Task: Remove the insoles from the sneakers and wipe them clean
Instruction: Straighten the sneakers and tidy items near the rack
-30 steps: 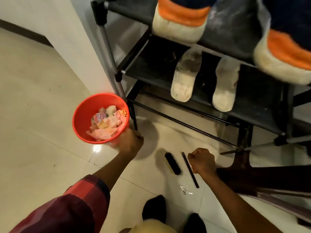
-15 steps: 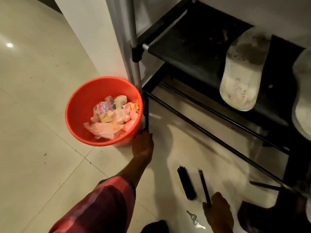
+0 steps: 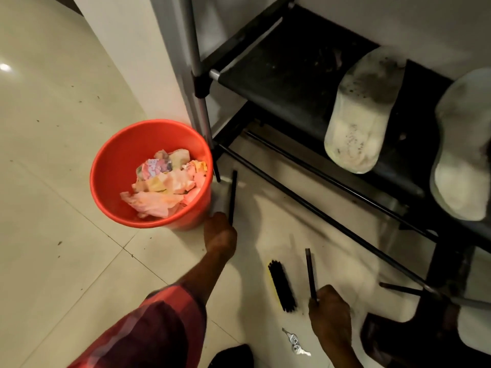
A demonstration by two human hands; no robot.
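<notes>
Both insoles were already out of the sneakers and lay on the black shelf (image 3: 279, 83) of the shoe rack. The nearer insole (image 3: 364, 110) was at two o'clock in the view, and the second insole (image 3: 462, 155) was beside it at three o'clock. Both were grey with grime at the heel end, so the wiping appeared to be what was left to do.

To do it well, the person would probably need to free a hand first, then draw one rag (image 3: 162, 184) from the red bucket (image 3: 114, 155) at ten o'clock of the left hand. It would help to hold an insole flat and rub from the darkened heel towards the toe, turning the rag as it soiled.

The left hand (image 3: 220, 236) sat just beside the bucket's base. Its fingers were hidden under its back, but a thin black rod (image 3: 233, 197) ran out of it towards twelve o'clock, so it seemed clamped on that rod. The right hand (image 3: 330, 312), at five o'clock, had its fingers curled round the lower end of a black stick (image 3: 310, 272). A black brush (image 3: 281, 286) lay on the floor just at nine o'clock of that stick, and a bunch of keys (image 3: 295, 341) lay near the wrist.
</notes>
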